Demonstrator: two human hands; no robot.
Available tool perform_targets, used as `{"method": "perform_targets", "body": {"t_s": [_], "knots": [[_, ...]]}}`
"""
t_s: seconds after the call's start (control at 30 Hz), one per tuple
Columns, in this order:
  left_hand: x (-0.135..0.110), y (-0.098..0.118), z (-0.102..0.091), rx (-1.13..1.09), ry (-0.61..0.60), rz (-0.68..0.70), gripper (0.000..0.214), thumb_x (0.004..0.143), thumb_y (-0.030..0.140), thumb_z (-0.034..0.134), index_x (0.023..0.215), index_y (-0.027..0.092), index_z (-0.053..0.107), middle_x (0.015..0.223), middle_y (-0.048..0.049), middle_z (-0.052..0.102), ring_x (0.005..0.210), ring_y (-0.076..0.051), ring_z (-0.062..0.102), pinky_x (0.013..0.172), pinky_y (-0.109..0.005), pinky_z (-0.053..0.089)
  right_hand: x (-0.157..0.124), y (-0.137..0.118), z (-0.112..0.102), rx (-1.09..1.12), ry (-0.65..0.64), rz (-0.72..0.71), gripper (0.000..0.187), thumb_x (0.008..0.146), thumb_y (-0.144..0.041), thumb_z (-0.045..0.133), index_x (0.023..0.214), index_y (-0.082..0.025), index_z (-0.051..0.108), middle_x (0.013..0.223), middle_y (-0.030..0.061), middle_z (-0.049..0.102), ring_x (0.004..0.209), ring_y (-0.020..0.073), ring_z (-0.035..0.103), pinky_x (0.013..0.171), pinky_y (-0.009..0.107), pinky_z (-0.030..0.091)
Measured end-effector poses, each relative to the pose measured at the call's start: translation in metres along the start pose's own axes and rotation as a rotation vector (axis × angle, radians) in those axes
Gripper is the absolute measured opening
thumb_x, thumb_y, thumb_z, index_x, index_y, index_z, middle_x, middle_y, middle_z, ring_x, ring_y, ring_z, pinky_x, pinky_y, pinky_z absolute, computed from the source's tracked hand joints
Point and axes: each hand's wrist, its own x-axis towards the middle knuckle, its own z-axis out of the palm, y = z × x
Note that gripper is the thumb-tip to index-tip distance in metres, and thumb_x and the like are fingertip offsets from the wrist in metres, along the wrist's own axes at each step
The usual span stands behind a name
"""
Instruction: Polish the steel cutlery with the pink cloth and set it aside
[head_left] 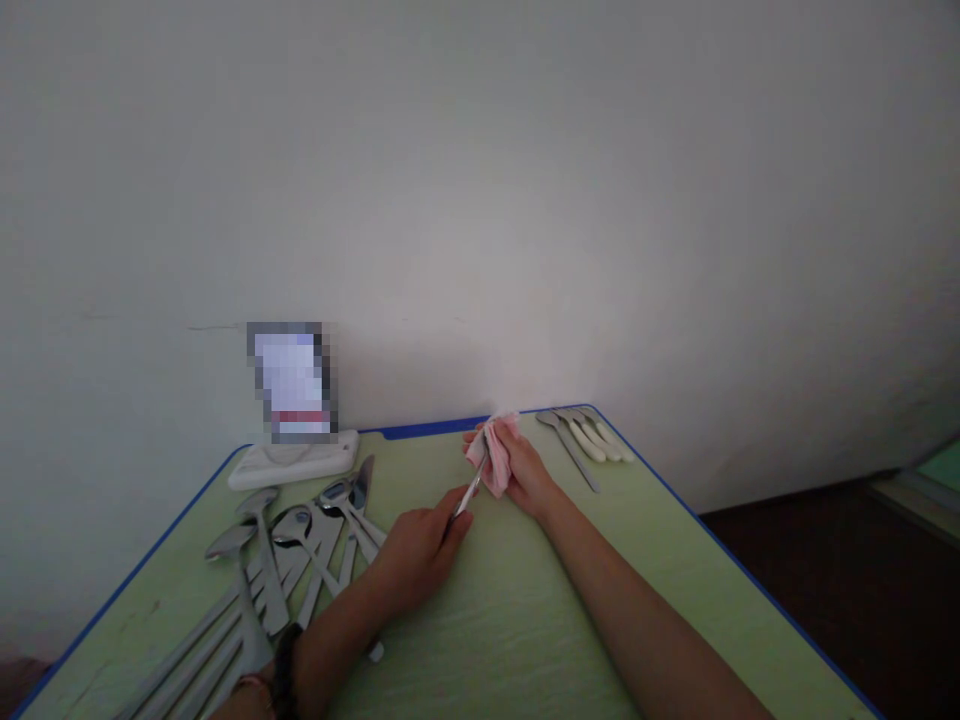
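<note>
My left hand (420, 545) is closed around the handle of a metal utensil (470, 492) that points up and to the right. Its far end disappears into a pink cloth (496, 452), which my right hand (525, 470) grips and wraps around it. Both hands rest over the middle of a pale green table (525, 620) with a blue edge. What kind of utensil it is stays hidden by the cloth.
A heap of several metal spoons and knives (292, 560) lies at the left. Several white-handled utensils (589, 437) lie at the far right corner. A white board (296, 462) holding a blurred-out item stands against the wall. Dark floor lies beyond the table's right edge.
</note>
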Motion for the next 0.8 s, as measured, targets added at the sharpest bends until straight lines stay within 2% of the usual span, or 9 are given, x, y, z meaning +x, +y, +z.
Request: {"method": "perform_targets", "body": {"t_s": [0.1,0.2,0.37,0.5,0.8], "knots": [[-0.0007,-0.0006,0.0004,-0.011,0.005,0.012,0.040,0.091,0.036,0.022,0.123,0.020,0.041,0.074,-0.0043,0.066,0.071,-0.020,0.064,0.064,-0.026,0.041,0.0003,-0.0004,-0.0004,-0.003,-0.005,0.014,0.029,0.069,-0.044,0.063,0.080,-0.017,0.062,0.072,0.0032,0.068,0.060,0.0124,0.061,0.055,0.022,0.046],[-0.0009,-0.0012,0.0011,-0.016,0.007,0.010,0.040,0.091,0.036,0.023,0.123,0.020,0.041,0.076,-0.0046,0.066,0.072,-0.020,0.064,0.065,-0.025,0.041,0.0005,-0.0011,0.0004,0.001,-0.003,0.009,0.027,0.069,-0.043,0.063,0.078,-0.017,0.061,0.068,0.0019,0.066,0.059,0.0118,0.059,0.055,0.021,0.045],[-0.0005,-0.0007,0.0004,-0.002,-0.006,-0.003,0.039,0.091,0.035,0.023,0.120,0.021,0.043,0.077,-0.0052,0.067,0.073,-0.020,0.064,0.065,-0.026,0.041,-0.0003,-0.0028,0.0003,0.022,-0.003,0.032,0.018,0.064,-0.027,0.058,0.076,-0.015,0.063,0.065,0.0010,0.063,0.057,0.0109,0.056,0.056,0.021,0.045],[-0.0012,-0.0007,0.0002,-0.004,-0.011,0.003,0.039,0.091,0.036,0.022,0.120,0.020,0.043,0.079,-0.0056,0.067,0.075,-0.020,0.064,0.066,-0.027,0.041,-0.0010,-0.0021,-0.0010,0.005,-0.007,0.030,0.020,0.059,-0.020,0.057,0.077,-0.015,0.063,0.065,0.0005,0.063,0.058,0.0107,0.056,0.054,0.020,0.044],[-0.0003,-0.0013,0.0004,-0.008,0.001,0.009,0.039,0.091,0.035,0.023,0.121,0.020,0.044,0.081,-0.0058,0.067,0.077,-0.020,0.064,0.068,-0.027,0.042,0.0004,0.0001,-0.0011,-0.049,0.067,0.047,0.018,0.058,-0.023,0.062,0.074,-0.015,0.060,0.059,-0.0004,0.061,0.053,0.0113,0.055,0.046,0.020,0.040]]}}
